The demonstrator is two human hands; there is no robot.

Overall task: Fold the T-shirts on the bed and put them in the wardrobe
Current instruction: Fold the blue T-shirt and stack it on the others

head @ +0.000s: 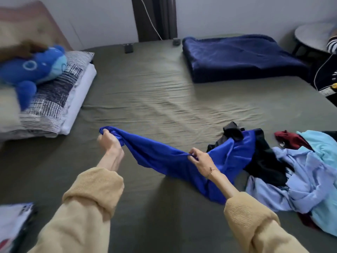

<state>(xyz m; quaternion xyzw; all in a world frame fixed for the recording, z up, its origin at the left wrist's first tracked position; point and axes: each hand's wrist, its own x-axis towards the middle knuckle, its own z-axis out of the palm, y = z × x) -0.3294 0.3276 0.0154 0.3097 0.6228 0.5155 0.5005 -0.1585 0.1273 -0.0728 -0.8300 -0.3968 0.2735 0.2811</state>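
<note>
1. We stand at the bed, whose olive sheet is wrinkled across the middle and offers a broad flat surface for folding.
2. The pile of unfolded clothes lies on the bed's right side: light blue, pale lilac, black and dark red garments tangled together.
3. The blue T-shirt hangs stretched between our two hands just above the sheet, its far end trailing onto the pile. We judge it light, limp and rather slick, with a slight sheen; it will sag wherever unsupported and may slide on itself when folded.
4. Our left hand has its fingers curled round a bunched end of the shirt.
5. Our right hand pinches a gather of fabric between thumb and fingertips near the shirt's middle.
6. Recommended hold, in our judgement: both shoulder seams or the hem corners, so the cloth spreads flat rather than roping. The wardrobe is not in view.
</note>
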